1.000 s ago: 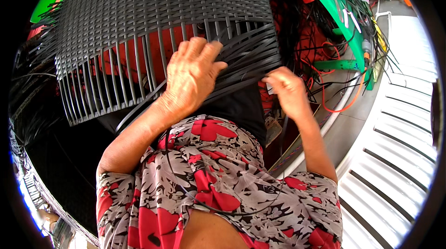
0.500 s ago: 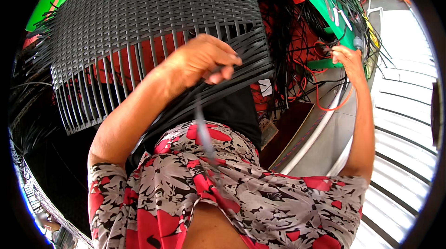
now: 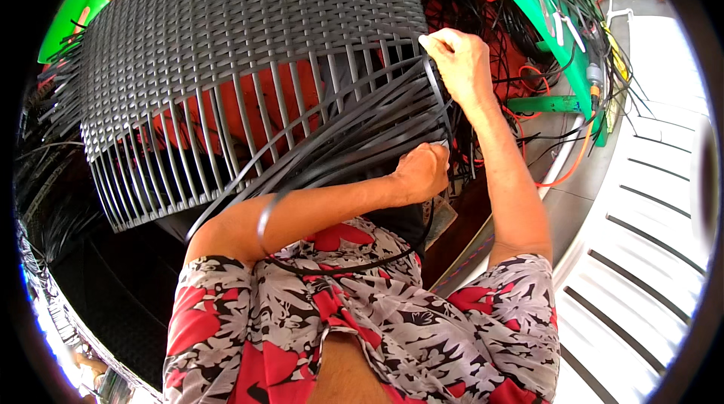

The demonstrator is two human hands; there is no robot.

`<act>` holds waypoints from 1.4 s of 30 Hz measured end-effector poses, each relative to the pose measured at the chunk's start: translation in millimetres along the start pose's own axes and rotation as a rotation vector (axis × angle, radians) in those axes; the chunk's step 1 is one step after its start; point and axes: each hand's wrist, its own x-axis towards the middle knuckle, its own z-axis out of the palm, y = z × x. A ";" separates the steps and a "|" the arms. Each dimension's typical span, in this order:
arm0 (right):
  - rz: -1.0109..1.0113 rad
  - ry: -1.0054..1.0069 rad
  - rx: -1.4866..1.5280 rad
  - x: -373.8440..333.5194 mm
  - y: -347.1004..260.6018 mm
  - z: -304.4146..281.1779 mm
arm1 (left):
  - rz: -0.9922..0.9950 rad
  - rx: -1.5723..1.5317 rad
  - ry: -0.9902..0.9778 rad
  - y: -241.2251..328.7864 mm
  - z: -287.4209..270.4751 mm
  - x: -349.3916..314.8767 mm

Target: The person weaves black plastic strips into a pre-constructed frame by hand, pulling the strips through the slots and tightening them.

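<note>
A black woven panel (image 3: 249, 12) of flat plastic strips on a frame lies before me, its near part showing bare parallel strands (image 3: 181, 147). At the panel's right edge my right hand (image 3: 460, 64) pinches a black strip at the end of the weave. Lower down on the same edge, my left hand (image 3: 424, 172) is closed around a strip, its fingers mostly hiding the grip. A bundle of loose black strips (image 3: 339, 121) fans leftward between the hands, over the bare strands. One strip (image 3: 347, 271) loops down across my lap.
Red material (image 3: 264, 106) shows behind the strands. To the right stand a green plastic piece (image 3: 550, 27) with cutting tools on it, an orange cord (image 3: 566, 178) and a white slatted surface (image 3: 641, 208). More dark strips (image 3: 56, 110) stick out at the left.
My right hand has come left from beside the green piece to the panel's edge. My left hand has moved right and down to the lower edge. The loose strips have shifted.
</note>
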 end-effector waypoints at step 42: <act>-0.185 -0.330 -0.277 31.5 12.5 -16.6 | 0.272 0.942 0.324 -34.9 -117.4 66.0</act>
